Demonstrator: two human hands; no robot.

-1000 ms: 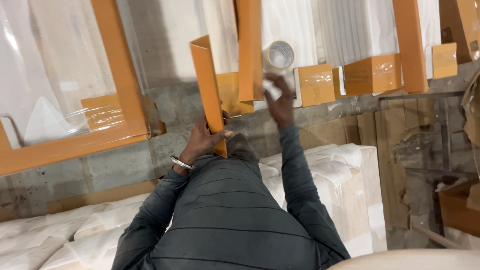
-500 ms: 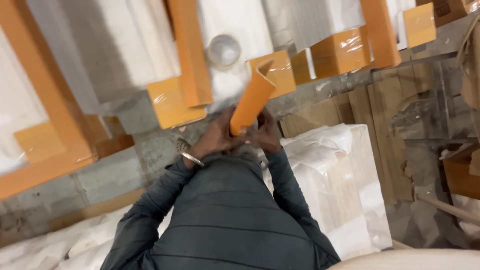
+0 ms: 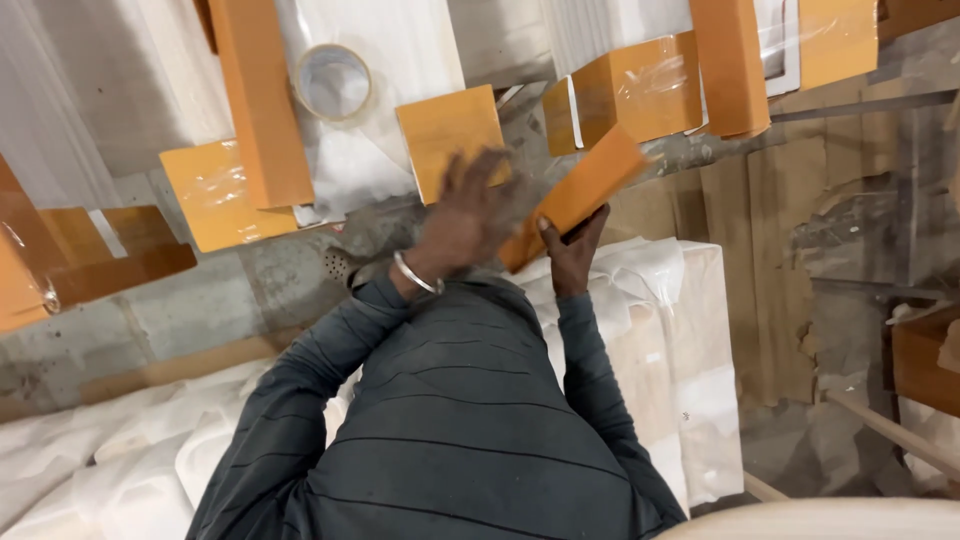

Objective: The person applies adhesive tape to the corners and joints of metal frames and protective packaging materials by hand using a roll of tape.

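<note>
My right hand (image 3: 572, 252) grips the lower end of a short orange board (image 3: 585, 185), which slants up to the right. My left hand (image 3: 468, 212), with a metal bangle on the wrist, is blurred and has its fingers spread just left of that board, in front of a square orange panel (image 3: 445, 122). Whether its fingertips touch the board is unclear. Both arms are in dark grey striped sleeves and reach out over white plastic-wrapped bundles (image 3: 660, 330).
A roll of clear tape (image 3: 332, 80) lies on plastic sheeting beside a long orange plank (image 3: 258, 100). More film-wrapped orange panels (image 3: 640, 85) sit beyond my hands. Orange frame pieces (image 3: 110, 260) are at the left, and a wooden stick (image 3: 885, 430) at the right.
The orange board, held upright in my left hand a second ago, has tipped to the right. My right hand now holds it, and my left hand has come off with fingers spread.
</note>
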